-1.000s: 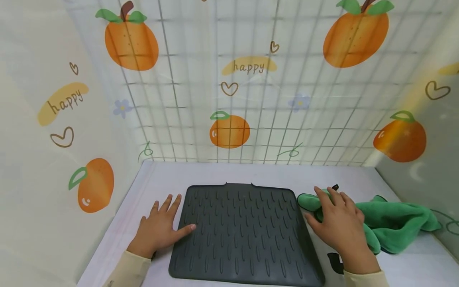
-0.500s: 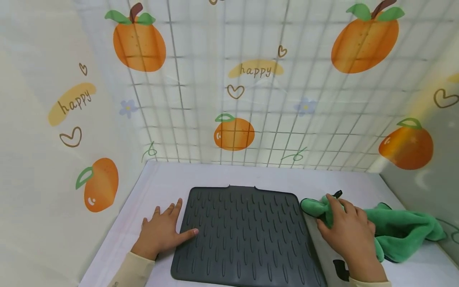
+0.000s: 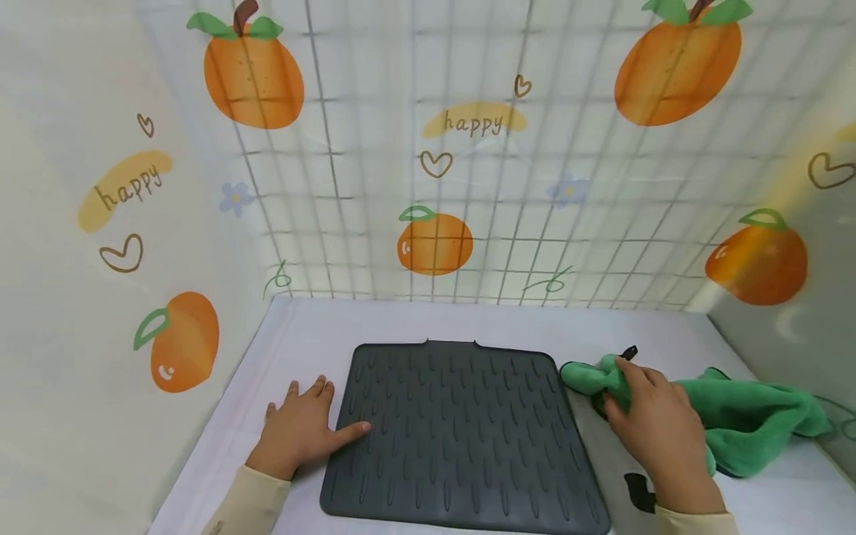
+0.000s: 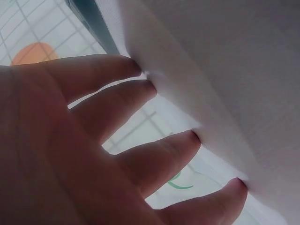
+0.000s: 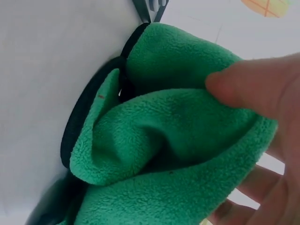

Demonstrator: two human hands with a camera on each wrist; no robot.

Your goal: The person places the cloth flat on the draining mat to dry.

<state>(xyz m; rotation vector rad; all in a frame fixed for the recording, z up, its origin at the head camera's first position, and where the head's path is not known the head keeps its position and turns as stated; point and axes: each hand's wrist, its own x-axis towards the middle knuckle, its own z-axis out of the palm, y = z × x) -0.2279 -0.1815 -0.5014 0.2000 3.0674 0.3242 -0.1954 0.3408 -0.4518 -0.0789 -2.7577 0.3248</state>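
A dark grey ridged mat (image 3: 461, 431) lies flat on the white table. At its left edge rests my left hand (image 3: 301, 431), fingers spread, with the thumb on the mat. The left wrist view shows that hand's fingertips (image 4: 192, 136) touching the white surface. To the right of the mat lies a crumpled green plush cloth (image 3: 749, 416) with dark edging. My right hand (image 3: 658, 431) grips part of it. In the right wrist view the thumb (image 5: 225, 89) presses on the green cloth (image 5: 173, 126), and the other fingers are behind it.
A grey flat surface with a black mark (image 3: 640, 492) shows between the mat and my right wrist. White table (image 3: 321, 327) extends behind the mat. Fruit-printed curtains (image 3: 468, 186) over a wire grid stand at the back and sides.
My right hand has moved slightly right and closed its fingers onto the cloth. The left hand stays by the mat, its fingers drawn a little closer together. The head view has shifted slightly.
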